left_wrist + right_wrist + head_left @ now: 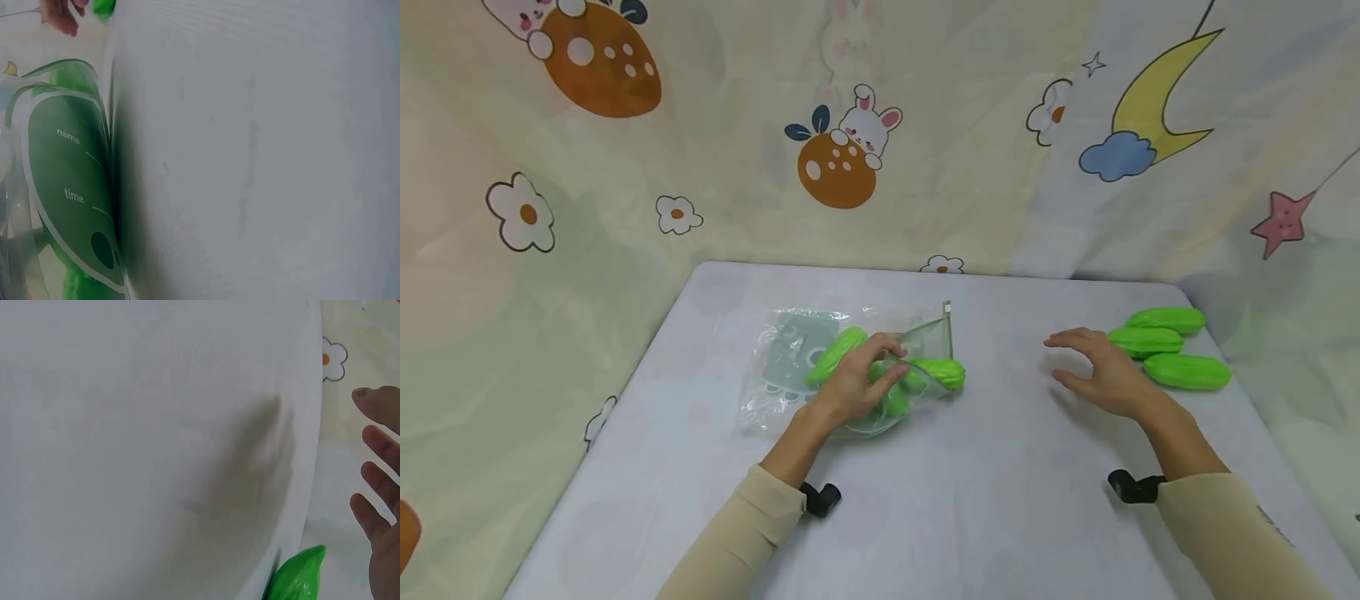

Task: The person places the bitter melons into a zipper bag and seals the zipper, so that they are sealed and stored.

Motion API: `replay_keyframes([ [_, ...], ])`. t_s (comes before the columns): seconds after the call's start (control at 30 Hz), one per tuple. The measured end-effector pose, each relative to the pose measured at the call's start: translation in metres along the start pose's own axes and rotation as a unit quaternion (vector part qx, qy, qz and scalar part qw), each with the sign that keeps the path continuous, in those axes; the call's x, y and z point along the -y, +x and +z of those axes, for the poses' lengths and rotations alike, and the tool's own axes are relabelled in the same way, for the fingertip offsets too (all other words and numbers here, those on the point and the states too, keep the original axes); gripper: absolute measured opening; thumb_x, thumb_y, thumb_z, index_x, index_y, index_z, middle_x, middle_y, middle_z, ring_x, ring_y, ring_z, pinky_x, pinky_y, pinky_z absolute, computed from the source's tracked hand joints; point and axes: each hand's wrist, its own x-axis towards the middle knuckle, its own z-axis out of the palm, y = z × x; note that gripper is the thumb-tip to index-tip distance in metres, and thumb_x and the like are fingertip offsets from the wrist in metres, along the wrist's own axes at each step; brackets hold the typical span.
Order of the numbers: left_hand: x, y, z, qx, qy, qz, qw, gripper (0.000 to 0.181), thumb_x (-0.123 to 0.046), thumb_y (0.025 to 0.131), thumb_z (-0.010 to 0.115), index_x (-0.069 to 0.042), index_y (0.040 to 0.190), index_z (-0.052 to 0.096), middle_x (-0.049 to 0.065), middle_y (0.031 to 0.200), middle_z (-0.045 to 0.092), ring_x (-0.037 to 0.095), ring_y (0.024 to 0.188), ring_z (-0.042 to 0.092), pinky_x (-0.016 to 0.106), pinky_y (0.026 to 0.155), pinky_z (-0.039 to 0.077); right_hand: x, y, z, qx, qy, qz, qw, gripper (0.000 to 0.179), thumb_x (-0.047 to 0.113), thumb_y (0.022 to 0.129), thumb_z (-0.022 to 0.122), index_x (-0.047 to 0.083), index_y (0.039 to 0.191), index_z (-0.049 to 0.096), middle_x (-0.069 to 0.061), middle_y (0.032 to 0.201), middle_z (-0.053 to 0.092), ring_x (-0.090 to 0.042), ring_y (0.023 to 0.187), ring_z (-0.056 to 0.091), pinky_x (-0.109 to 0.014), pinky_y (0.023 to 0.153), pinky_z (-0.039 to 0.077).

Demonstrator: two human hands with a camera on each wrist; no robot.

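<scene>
My left hand (853, 379) holds the mouth of a clear zip bag (756, 412) lying on the table. Several bright green, ridged gourds lie inside; one gourd (943, 372) points toward the bag's right-hand opening. In the left wrist view, the bag's green printed panel (69, 175) reads "name" and "time". To the right, my right hand (1112, 375) hovers over the table with its fingers apart and nothing in them. Just beyond it lie three loose green gourds (1187, 372), one partly covered by the hand. A gourd tip (300, 578) shows low in the right wrist view.
A white cloth covers the table (985, 500). Behind it hangs a patterned curtain (955, 167) with cartoon rabbits, flowers and a moon. The bag's slider (947, 308) stands up at its far right corner.
</scene>
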Motion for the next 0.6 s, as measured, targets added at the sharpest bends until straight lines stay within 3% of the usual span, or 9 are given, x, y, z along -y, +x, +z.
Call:
replay_keyframes([
  [0.17,0.0,0.001,-0.001,-0.009,-0.015,0.0,0.9998,0.023,-0.01,0.098,0.071,-0.008,0.116,0.056,0.008,0.114,0.066,0.036,0.124,0.063,0.036,0.101,0.056,-0.016,-0.006,-0.006,-0.018,-0.047,0.001,0.9987,0.05,0.0,0.08,0.083,0.007,0.126,0.066,-0.02,0.137,0.056,-0.046,0.125,0.05,-0.064,0.095,0.044],
  [0.37,-0.001,0.0,-0.001,-0.023,-0.033,0.001,0.9992,0.023,-0.007,0.097,0.071,-0.008,0.115,0.057,0.008,0.11,0.067,0.037,0.119,0.065,0.04,0.098,0.057,-0.035,-0.014,-0.018,-0.04,-0.078,0.008,0.9961,0.058,-0.002,0.076,0.084,0.005,0.129,0.063,-0.026,0.139,0.05,-0.051,0.125,0.045,-0.067,0.096,0.035],
  [0.6,-0.002,-0.001,-0.003,-0.036,-0.038,-0.001,0.9986,0.022,-0.007,0.097,0.071,-0.008,0.115,0.058,0.007,0.111,0.067,0.028,0.112,0.067,0.043,0.097,0.058,-0.048,-0.033,-0.034,-0.016,-0.121,0.088,0.9885,0.068,0.009,0.079,0.084,0.008,0.139,0.052,-0.03,0.144,0.043,-0.065,0.122,0.038,-0.082,0.084,0.032],
])
